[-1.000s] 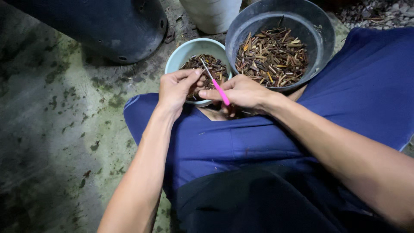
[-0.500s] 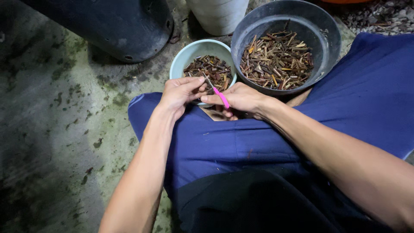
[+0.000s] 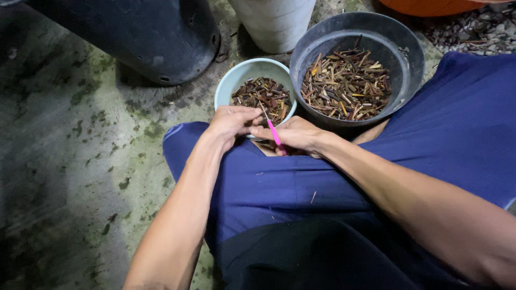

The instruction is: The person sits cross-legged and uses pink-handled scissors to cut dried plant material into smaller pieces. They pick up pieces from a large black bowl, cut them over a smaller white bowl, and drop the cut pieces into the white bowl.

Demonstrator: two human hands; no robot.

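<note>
- A seated person in blue trousers (image 3: 279, 188) works over a stained, mossy concrete floor (image 3: 70, 161), both bare forearms reaching forward across the lap.
- A pale blue bowl (image 3: 235, 80) sits on the floor just beyond the knees, part filled with dark brown cut plant pieces (image 3: 263, 96).
- Touching its right side stands a larger dark grey tub (image 3: 400, 59), holding a heap of lighter tan and yellowish cut stems (image 3: 346, 83).
- Behind the bowls, a big black container (image 3: 145, 37) lies on the left, a white cylindrical bucket (image 3: 277, 21) stands in the middle, and an orange rim (image 3: 430, 6) shows at the top edge beside loose gravel (image 3: 473, 32).
- The right hand (image 3: 295, 134) is closed around a thin pink-handled tool (image 3: 274, 132), its narrow metal tip slanting up and left over the near rim of the pale blue bowl.
- The left hand (image 3: 231, 121) is curled, fingertips pinched together right at the tool's tip; whatever small piece it pinches is too small to make out.
- The two hands meet, touching at the fingertips, directly in front of the pale blue bowl and above the gap between the knees.
- Nothing stands between the hands and the bowl; the tub lies just beyond the right wrist.
</note>
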